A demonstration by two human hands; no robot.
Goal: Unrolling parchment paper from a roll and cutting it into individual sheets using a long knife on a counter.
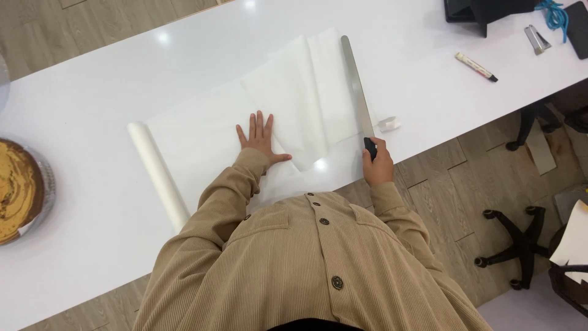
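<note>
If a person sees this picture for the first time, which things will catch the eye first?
First the long knife, lying along the edge of the white paper sheet in the middle of the white table, its black handle gripped by the right hand. The left hand lies flat on the sheet, fingers spread. At the far left edge stands a brown cake.

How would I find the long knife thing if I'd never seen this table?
Start at the long white table and find the white paper sheet on it. Along the sheet's far edge lies a long, thin grey metal blade, black-handled, gripped by the right hand.
</note>
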